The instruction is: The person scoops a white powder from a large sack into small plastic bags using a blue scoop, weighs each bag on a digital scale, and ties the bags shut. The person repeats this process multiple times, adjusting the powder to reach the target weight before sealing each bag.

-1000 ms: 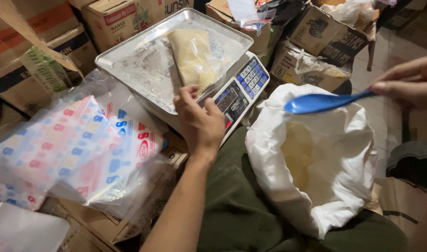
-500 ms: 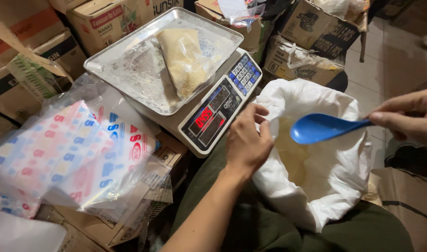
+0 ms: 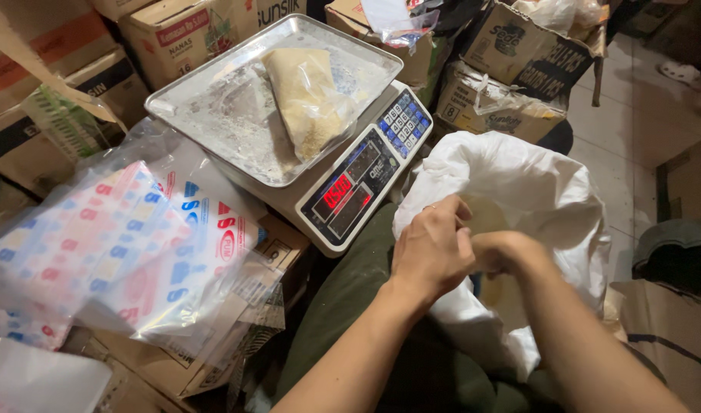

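A white sack [image 3: 542,191] with pale grain inside stands open in front of me. My left hand [image 3: 431,248] is curled on the sack's near rim. Just beside it, my right hand [image 3: 507,252] is closed in a fist down in the sack's mouth; the blue scoop it was holding is hidden below it. To the left is a digital scale [image 3: 350,187] with a lit red display. Its metal tray [image 3: 213,115] carries a clear bag of the pale grain [image 3: 304,99].
A stack of clear printed plastic bags [image 3: 98,245] lies at the left on cardboard boxes. More cartons [image 3: 511,69] crowd the back and right. A tiled floor [image 3: 641,115] shows at the far right. My green trousers [image 3: 343,321] are below the sack.
My left hand moved from the scale to the sack's rim. My right hand brought the blue scoop from above the sack down into its mouth, and the scoop went out of sight.
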